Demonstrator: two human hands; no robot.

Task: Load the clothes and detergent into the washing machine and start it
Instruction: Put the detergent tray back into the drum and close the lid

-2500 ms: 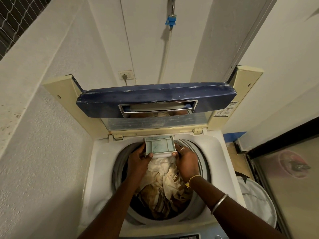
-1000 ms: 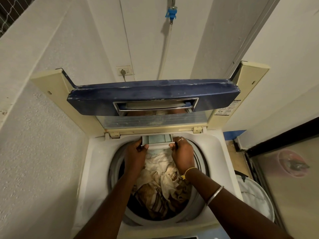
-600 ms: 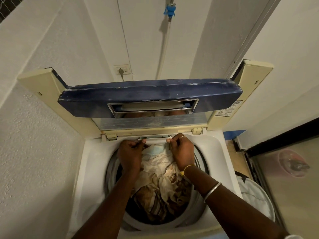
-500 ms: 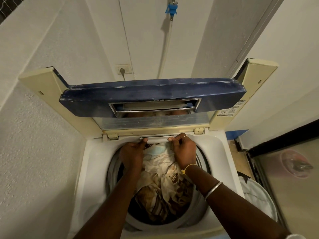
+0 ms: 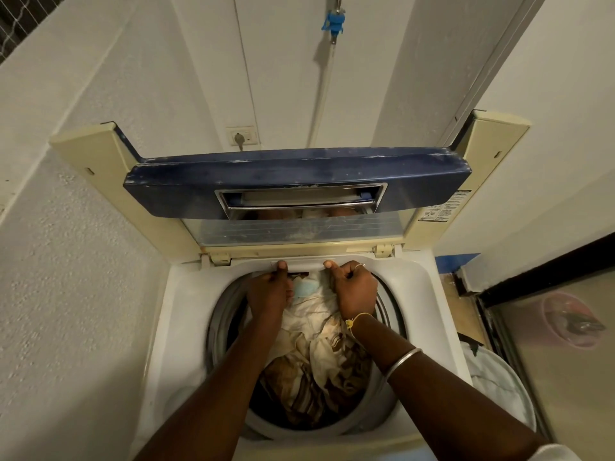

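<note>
A white top-loading washing machine [image 5: 414, 294] stands with its blue-edged lid [image 5: 299, 181] raised. Its drum holds a heap of cream and brown clothes [image 5: 316, 361]. At the back rim of the tub, the pale front of the detergent drawer [image 5: 304, 263] sits almost flush in its slot. My left hand [image 5: 268, 291] holds the drawer's left end, thumb on its front edge and fingers curled below. My right hand [image 5: 354, 287] holds the right end the same way. The inside of the drawer is hidden.
A white wall stands close on the left. Behind the machine are a wall socket [image 5: 241, 136] and a blue tap [image 5: 334, 21] with a hose. A pale laundry basket [image 5: 499, 387] sits on the floor at the right, beside a glass door [image 5: 565, 344].
The detergent drawer was pulled out over the clothes; both hands have pushed it back into its slot at the rear rim. Only its front edge shows now.
</note>
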